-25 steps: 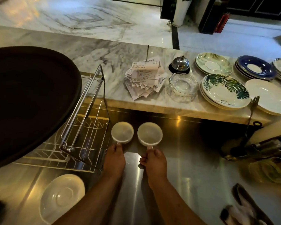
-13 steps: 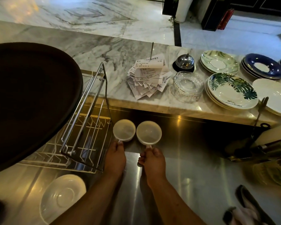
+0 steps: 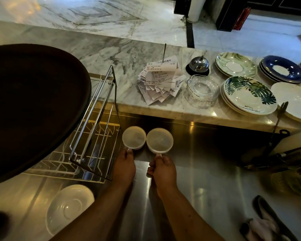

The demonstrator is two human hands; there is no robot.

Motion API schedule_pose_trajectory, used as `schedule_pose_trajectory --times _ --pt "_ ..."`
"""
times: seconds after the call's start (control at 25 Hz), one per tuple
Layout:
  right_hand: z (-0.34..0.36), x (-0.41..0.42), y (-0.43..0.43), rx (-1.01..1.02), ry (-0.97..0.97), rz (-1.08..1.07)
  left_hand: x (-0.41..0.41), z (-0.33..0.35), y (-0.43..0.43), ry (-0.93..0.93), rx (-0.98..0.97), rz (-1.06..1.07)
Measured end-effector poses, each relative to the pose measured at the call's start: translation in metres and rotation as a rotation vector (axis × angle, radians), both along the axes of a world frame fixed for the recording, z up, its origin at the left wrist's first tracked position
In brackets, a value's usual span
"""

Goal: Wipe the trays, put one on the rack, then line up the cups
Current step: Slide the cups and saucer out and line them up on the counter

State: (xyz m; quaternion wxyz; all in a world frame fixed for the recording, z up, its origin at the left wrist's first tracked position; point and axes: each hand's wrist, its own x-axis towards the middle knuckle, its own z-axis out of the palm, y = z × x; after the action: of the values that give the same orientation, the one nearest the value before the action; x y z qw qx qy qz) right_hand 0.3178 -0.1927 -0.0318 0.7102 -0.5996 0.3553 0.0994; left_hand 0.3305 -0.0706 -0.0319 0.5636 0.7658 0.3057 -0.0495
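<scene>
Two white cups stand side by side on the steel counter (image 3: 207,180), close to its far edge, where a raised marble ledge (image 3: 111,54) begins. The left cup (image 3: 133,137) and the right cup (image 3: 159,140) touch rim to rim, or very nearly, and both are upright with their handles turned toward the person. The left hand (image 3: 124,166) reaches to the left cup's handle, its fingers (image 3: 129,153) closed around it. The right hand (image 3: 162,170) has its fingers (image 3: 154,165) pinched together on the handle of the right cup. Just left of the cups sits a wire dish rack (image 3: 92,136), and a large dark round tray (image 3: 33,105) leans tilted in it, filling the left side of the view. Nearer the front edge of the counter, below the rack, lies a white saucer (image 3: 69,208). On the marble ledge beyond the cups a heap of paper receipts (image 3: 161,80) sits on a spike, with a metal call bell (image 3: 198,64) to its right, then a stack of clear glass dishes (image 3: 202,89) and stacks of leaf-patterned plates (image 3: 248,94). A crumpled pinkish cloth (image 3: 261,226) lies at the near right corner of the counter.
</scene>
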Motion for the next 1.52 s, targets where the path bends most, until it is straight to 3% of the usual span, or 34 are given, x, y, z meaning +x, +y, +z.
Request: schedule_pose_trajectory --times 0.48,0.6,0.88,1.0,1.2,1.52 --pt "0.026 -0.012 0.000 -0.053 0.020 -0.042 -0.023 0.019 -0.002 0.103 -0.161 0.038" --pt "0.038 -0.029 -0.004 -0.064 0.063 -0.072 -0.041 0.032 -0.004 0.154 -0.124 0.009" --pt "0.035 -0.118 0.010 -0.368 0.096 0.290 -0.128 0.069 0.040 0.189 -0.103 -0.332" --pt "0.027 -0.146 0.046 -0.339 0.099 0.416 -0.173 0.069 0.091 0.203 -0.024 -0.348" --pt "0.013 -0.157 0.109 -0.223 0.211 0.516 -0.230 0.058 0.188 0.201 0.060 -0.172" --pt "0.026 -0.151 0.165 -0.448 0.136 0.721 -0.296 0.047 0.321 0.147 0.320 0.371"
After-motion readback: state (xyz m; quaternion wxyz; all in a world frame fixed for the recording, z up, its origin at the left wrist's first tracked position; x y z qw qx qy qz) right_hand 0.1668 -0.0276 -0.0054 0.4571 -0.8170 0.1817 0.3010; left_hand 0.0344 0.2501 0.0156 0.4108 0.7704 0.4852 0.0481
